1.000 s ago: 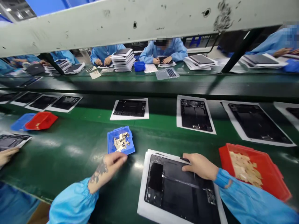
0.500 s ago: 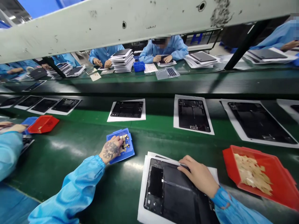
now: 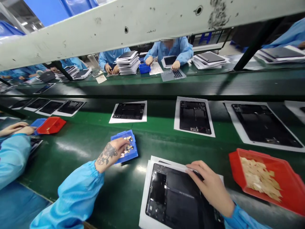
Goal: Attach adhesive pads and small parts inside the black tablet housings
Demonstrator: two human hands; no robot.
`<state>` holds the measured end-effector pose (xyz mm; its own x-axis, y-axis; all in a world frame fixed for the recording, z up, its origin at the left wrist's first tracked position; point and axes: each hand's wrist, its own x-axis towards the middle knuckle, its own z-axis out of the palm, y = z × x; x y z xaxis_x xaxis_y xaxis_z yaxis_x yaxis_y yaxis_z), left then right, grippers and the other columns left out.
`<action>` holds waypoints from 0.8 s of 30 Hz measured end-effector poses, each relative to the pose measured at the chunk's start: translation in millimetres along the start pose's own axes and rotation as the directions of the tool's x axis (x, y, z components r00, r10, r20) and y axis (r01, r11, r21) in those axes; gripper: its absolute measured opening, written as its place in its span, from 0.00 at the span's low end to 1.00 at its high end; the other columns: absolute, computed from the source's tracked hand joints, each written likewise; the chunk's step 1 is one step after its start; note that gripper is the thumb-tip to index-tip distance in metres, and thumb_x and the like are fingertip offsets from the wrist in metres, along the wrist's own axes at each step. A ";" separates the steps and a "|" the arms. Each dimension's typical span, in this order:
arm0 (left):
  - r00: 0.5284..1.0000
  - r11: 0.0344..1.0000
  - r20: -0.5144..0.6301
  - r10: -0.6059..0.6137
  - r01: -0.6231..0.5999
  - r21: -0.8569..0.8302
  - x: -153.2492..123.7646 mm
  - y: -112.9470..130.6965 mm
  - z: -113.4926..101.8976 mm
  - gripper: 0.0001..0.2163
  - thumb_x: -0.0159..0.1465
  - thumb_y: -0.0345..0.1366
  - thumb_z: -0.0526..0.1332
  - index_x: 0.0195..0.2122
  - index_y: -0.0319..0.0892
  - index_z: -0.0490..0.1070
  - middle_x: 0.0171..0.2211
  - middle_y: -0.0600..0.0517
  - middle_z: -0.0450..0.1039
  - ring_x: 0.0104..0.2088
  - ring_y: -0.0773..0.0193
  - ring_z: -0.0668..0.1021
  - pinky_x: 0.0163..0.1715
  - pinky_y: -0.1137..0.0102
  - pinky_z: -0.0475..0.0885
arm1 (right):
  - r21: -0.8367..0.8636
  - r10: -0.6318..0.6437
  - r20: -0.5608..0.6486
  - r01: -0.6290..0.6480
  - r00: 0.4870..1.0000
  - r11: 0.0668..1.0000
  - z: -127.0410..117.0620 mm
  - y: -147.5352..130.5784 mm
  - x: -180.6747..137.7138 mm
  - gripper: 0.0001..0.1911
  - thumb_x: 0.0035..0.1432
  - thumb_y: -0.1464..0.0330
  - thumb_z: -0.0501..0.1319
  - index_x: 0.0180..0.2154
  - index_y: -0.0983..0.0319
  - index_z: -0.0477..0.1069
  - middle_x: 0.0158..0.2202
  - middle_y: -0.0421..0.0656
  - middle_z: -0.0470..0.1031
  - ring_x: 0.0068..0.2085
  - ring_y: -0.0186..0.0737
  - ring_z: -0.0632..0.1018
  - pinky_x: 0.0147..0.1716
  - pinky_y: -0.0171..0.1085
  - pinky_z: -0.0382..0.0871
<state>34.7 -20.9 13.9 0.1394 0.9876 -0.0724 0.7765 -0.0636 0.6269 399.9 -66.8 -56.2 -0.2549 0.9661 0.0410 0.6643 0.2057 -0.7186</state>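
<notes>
My left hand [image 3: 111, 152] reaches into a small blue tray [image 3: 130, 153] of tan parts [image 3: 128, 147], fingers curled among them; what they pinch is hidden. My right hand [image 3: 207, 183] lies flat, fingers together, on a black tablet back shell [image 3: 171, 197]. The shell rests on white sheets [image 3: 144, 203] on the green belt in front of me. A red tray [image 3: 286, 187] with many tan pieces [image 3: 258, 179] stands to the right of the shell.
Several more black shells on white sheets [image 3: 194, 116] lie along the green conveyor [image 3: 78, 149]. A co-worker's sleeve and hands [image 3: 16, 140] are at the left beside red and blue trays [image 3: 51, 124]. People in blue coats work across the far bench [image 3: 170, 52] under a grey beam.
My left hand moved forward from the belt into the blue tray and curled among the parts. My right hand stayed on the shell. The co-worker's arm came in at the left.
</notes>
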 end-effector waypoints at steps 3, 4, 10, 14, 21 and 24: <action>0.976 0.919 0.204 0.080 0.007 -0.394 -11.3 44.5 34.6 0.14 0.64 0.39 0.53 0.44 0.40 0.74 0.33 0.48 0.74 0.28 0.65 0.76 0.33 0.68 0.72 | 0.209 0.004 0.065 -0.017 0.998 0.978 -12.7 -23.6 -10.4 0.13 0.62 0.60 0.55 0.34 0.57 0.75 0.34 0.42 0.73 0.37 0.39 0.75 0.38 0.36 0.68; 0.955 0.876 0.270 0.127 0.020 -0.482 -12.9 60.5 48.8 0.14 0.64 0.39 0.54 0.46 0.40 0.72 0.32 0.48 0.74 0.28 0.65 0.76 0.32 0.69 0.73 | 0.258 0.015 0.082 -0.036 0.997 0.965 -16.6 -31.2 -13.3 0.12 0.62 0.60 0.56 0.34 0.57 0.75 0.33 0.41 0.74 0.35 0.38 0.75 0.37 0.35 0.68; 0.782 0.728 0.474 0.406 0.036 -0.684 0.8 141.6 116.2 0.20 0.62 0.36 0.57 0.56 0.44 0.63 0.28 0.54 0.70 0.26 0.67 0.76 0.28 0.70 0.73 | 0.430 0.117 0.051 -0.127 0.992 0.894 -41.9 -39.9 -26.8 0.09 0.56 0.62 0.62 0.30 0.61 0.73 0.26 0.38 0.69 0.26 0.32 0.67 0.27 0.33 0.62; 0.787 0.703 0.403 0.467 -0.054 -0.709 17.0 173.1 141.7 0.19 0.60 0.34 0.60 0.53 0.44 0.67 0.31 0.53 0.72 0.29 0.69 0.74 0.33 0.72 0.70 | 0.549 0.172 -0.021 -0.133 0.985 0.825 -63.4 -16.9 -42.7 0.13 0.58 0.60 0.59 0.28 0.62 0.70 0.26 0.38 0.68 0.28 0.33 0.68 0.29 0.33 0.63; 0.772 0.423 0.471 0.426 0.290 -0.858 38.0 212.8 190.8 0.20 0.53 0.36 0.67 0.47 0.38 0.67 0.28 0.53 0.70 0.26 0.70 0.73 0.30 0.72 0.69 | 0.282 0.081 -0.337 0.018 0.938 0.959 -90.8 28.4 -60.8 0.08 0.60 0.65 0.59 0.31 0.61 0.73 0.30 0.42 0.73 0.32 0.37 0.73 0.32 0.37 0.67; 0.747 0.340 0.515 0.419 0.398 -0.852 46.0 228.8 207.0 0.20 0.51 0.34 0.69 0.44 0.37 0.67 0.27 0.54 0.71 0.25 0.72 0.73 0.27 0.75 0.66 | 0.108 -0.032 -0.427 0.086 0.904 0.990 -98.4 43.4 -63.9 0.08 0.61 0.67 0.57 0.31 0.60 0.71 0.30 0.43 0.72 0.32 0.38 0.73 0.32 0.37 0.67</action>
<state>346.0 -19.8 -6.5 0.7464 0.6374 -0.1913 -0.2048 0.4935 0.8453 514.2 -104.3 -21.6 0.0481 0.9331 0.3563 0.5599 0.2702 -0.7833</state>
